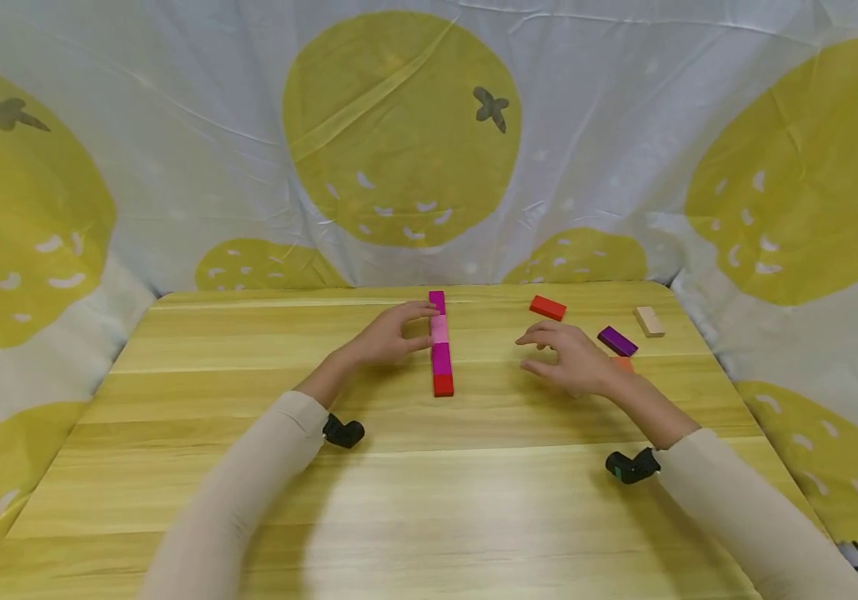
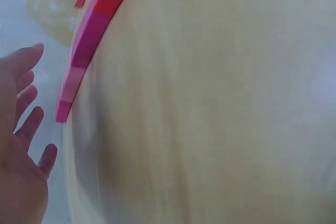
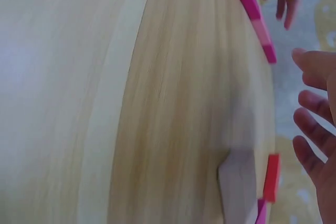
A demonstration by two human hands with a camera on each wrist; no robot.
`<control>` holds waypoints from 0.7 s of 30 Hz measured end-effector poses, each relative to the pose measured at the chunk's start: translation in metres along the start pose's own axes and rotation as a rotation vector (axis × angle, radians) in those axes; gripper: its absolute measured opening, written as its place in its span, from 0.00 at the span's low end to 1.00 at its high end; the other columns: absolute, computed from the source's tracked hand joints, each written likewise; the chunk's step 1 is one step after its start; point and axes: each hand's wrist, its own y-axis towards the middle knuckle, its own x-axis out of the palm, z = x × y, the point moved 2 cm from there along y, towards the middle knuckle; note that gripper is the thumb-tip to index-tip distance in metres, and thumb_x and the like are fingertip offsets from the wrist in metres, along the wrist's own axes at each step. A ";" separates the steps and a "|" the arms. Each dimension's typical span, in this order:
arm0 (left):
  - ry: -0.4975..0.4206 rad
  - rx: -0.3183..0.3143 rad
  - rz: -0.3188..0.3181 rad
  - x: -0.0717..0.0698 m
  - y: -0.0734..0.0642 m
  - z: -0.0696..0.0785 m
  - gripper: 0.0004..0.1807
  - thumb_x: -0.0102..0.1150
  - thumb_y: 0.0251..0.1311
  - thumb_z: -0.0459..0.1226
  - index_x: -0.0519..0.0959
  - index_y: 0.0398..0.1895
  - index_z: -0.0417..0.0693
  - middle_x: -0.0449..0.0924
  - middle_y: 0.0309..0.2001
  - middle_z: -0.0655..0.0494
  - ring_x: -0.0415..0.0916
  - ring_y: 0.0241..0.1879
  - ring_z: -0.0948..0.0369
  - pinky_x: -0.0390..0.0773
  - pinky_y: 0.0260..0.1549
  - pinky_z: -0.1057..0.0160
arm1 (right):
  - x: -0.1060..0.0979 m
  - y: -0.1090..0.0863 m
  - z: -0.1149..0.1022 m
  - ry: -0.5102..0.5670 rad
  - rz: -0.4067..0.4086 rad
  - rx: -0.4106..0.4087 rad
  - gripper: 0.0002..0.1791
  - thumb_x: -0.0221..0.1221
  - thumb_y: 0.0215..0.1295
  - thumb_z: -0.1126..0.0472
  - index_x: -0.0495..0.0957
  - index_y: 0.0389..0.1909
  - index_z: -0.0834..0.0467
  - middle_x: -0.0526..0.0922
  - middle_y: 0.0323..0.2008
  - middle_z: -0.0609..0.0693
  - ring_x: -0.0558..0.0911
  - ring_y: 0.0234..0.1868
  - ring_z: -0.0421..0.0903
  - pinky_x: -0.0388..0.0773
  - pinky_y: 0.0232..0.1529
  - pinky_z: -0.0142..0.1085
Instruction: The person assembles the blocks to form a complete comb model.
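A straight row of small blocks lies end to end on the table: a magenta block [image 1: 437, 301] at the far end, a pink block [image 1: 439, 330], another magenta block [image 1: 441, 359] and a red block [image 1: 443, 385] nearest me. At the left of this row is my left hand [image 1: 397, 333], fingers loosely bent; its fingertips overlap the pink part in the head view, and nothing is in its grasp. My right hand [image 1: 567, 358] hovers to the right of the row, empty, with fingers spread and relaxed in the right wrist view.
Loose blocks lie at the far right: a red one [image 1: 548, 307], a purple one [image 1: 617, 341], a beige one [image 1: 649, 322] and an orange one [image 1: 622, 364] partly hidden by my right wrist. A white cloth [image 1: 586, 150] with yellow fruit prints hangs behind the wooden table [image 1: 413, 500].
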 end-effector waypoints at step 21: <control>0.209 -0.001 -0.082 0.028 -0.027 0.015 0.41 0.67 0.66 0.54 0.69 0.76 0.44 0.63 0.76 0.49 0.62 0.74 0.51 0.64 0.65 0.42 | -0.020 -0.053 0.042 -0.036 -0.071 -0.052 0.15 0.72 0.62 0.60 0.88 0.49 0.56 0.84 0.49 0.49 0.81 0.47 0.50 0.80 0.41 0.43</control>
